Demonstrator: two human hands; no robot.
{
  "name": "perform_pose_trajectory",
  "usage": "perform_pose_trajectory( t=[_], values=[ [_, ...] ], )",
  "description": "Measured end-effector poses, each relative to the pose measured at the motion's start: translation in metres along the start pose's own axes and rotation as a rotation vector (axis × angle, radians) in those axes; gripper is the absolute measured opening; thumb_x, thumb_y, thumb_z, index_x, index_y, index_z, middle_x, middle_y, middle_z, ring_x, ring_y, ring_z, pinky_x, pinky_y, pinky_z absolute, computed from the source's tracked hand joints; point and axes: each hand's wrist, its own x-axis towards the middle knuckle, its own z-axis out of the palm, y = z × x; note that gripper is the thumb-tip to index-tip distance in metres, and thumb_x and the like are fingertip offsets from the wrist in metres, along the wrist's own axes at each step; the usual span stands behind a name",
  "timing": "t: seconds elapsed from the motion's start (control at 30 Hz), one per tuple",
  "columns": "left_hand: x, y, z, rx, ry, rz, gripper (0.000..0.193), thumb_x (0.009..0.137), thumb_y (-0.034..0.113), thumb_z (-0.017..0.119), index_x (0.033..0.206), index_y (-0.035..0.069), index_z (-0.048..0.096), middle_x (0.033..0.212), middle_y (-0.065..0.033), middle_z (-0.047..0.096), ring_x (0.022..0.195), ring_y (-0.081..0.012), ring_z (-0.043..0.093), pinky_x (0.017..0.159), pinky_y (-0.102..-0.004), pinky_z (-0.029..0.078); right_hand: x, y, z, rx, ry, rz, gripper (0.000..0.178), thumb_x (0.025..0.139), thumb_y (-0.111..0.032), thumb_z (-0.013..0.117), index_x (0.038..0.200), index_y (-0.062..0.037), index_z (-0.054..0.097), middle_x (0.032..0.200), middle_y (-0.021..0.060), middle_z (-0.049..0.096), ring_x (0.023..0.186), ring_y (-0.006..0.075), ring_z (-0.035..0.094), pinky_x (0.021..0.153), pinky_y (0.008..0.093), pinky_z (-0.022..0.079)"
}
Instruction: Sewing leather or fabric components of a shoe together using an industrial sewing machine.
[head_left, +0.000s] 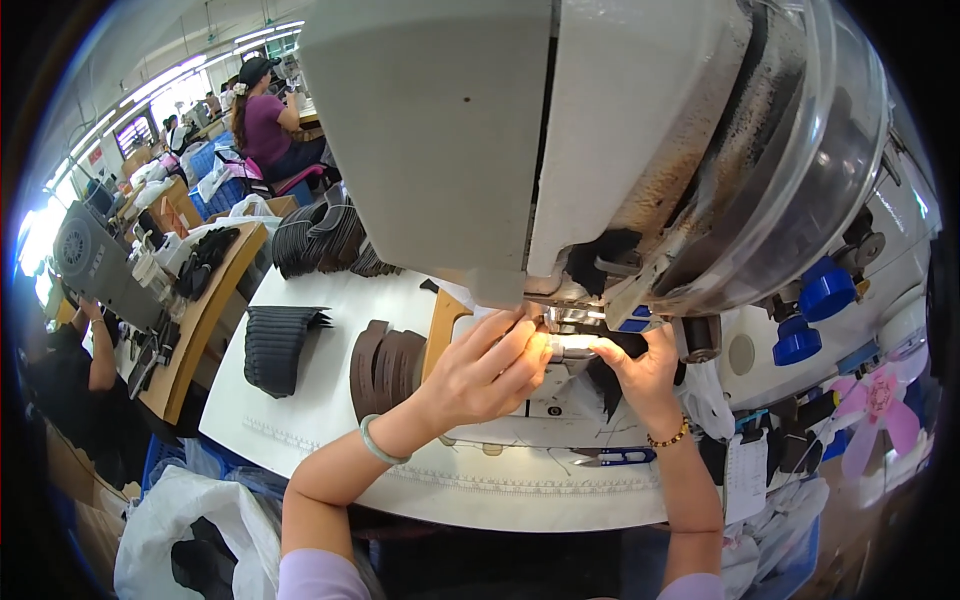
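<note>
You seem to be lining up or adjusting something at the sewing machine [430, 140], your left hand [485, 370] and right hand [645, 375] on either side of its lit metal part [575, 346]; I cannot tell whether either grip is grasping anything. The dark piece [606, 386] shows below, between your hands, so the next move probably calls for small, steady finger adjustments.

A person's two hands [490, 372], one bangle [372, 444], one beaded bracelet [668, 438], one pair of snips [622, 456], two blue knobs [797, 342], one pink pinwheel [880, 396].
</note>
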Motion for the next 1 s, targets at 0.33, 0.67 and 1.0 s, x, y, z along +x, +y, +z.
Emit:
perform_pose_trajectory(
  t=[0.33, 0.67, 1.0],
  values=[
    [0.0, 0.002, 0.002, -0.035, 0.0, -0.047, 0.021, 0.073, -0.002, 0.071, 0.091, -0.005, 0.061, 0.099, -0.0178, 0.064, 0.095, -0.038, 0.066, 0.078, -0.0402, 0.058, -0.002, 0.001, 0.001, 0.002, 0.016, 0.027, 0.046, 0.081, -0.042, 0.077, 0.103, -0.0026, 0.069, 0.103, 0.007, 0.067, 0.093, 0.021, 0.056, 0.086, 0.0333, 0.043],
    [0.002, 0.001, 0.003, -0.035, 0.027, -0.077, 0.02, 0.07, -0.003, 0.072, 0.089, -0.005, 0.064, 0.095, -0.0154, 0.064, 0.087, -0.0354, 0.067, 0.074, -0.0383, 0.057, 0.004, 0.003, 0.004, 0.048, 0.059, 0.01, 0.045, 0.08, -0.044, 0.077, 0.099, -0.0037, 0.07, 0.098, 0.005, 0.067, 0.089, 0.0202, 0.054, 0.082, 0.033, 0.042],
    [0.001, -0.001, 0.007, -0.036, 0.093, -0.033, 0.022, 0.07, -0.003, 0.072, 0.091, -0.003, 0.066, 0.094, -0.0145, 0.066, 0.088, -0.0349, 0.067, 0.076, -0.0387, 0.058, -0.007, 0.01, -0.008, 0.067, 0.031, 0.044, 0.038, 0.08, -0.031, 0.078, 0.099, -0.0017, 0.064, 0.115, 0.012, 0.051, 0.112, 0.0274, 0.044, 0.095, 0.0392, 0.037]
  ],
)
